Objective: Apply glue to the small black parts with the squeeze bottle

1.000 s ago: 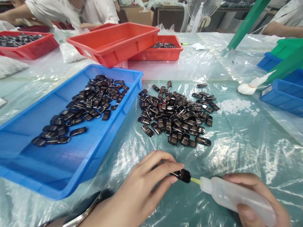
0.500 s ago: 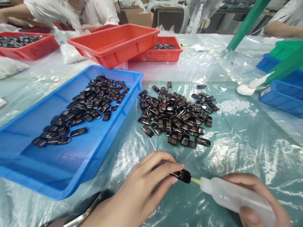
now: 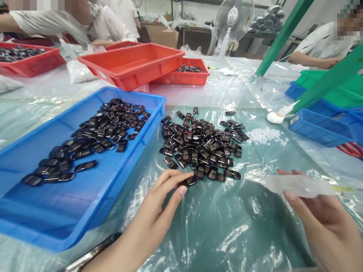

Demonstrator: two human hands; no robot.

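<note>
Head view: a plastic-sheeted table [image 3: 227,223] carries a blue tray [image 3: 85,202], partly filled with glossy dark parts. Right of the tray lies a loose pile [image 3: 198,147] of similar parts. The right hand [image 3: 323,223] is closed on a translucent bottle [image 3: 300,186], blurred, its yellow nozzle [image 3: 340,188] directed right, away from the left hand [image 3: 157,206]. White flakes [image 3: 266,136] lie scattered just beside the pile. One dark piece [image 3: 187,182] is pinched between left thumb and fingers at the pile's near edge. Judged risks: a slack pinch could let the smooth piece slip among its neighbours; excessive squeezing could drip any contents onto the sheet.
</note>
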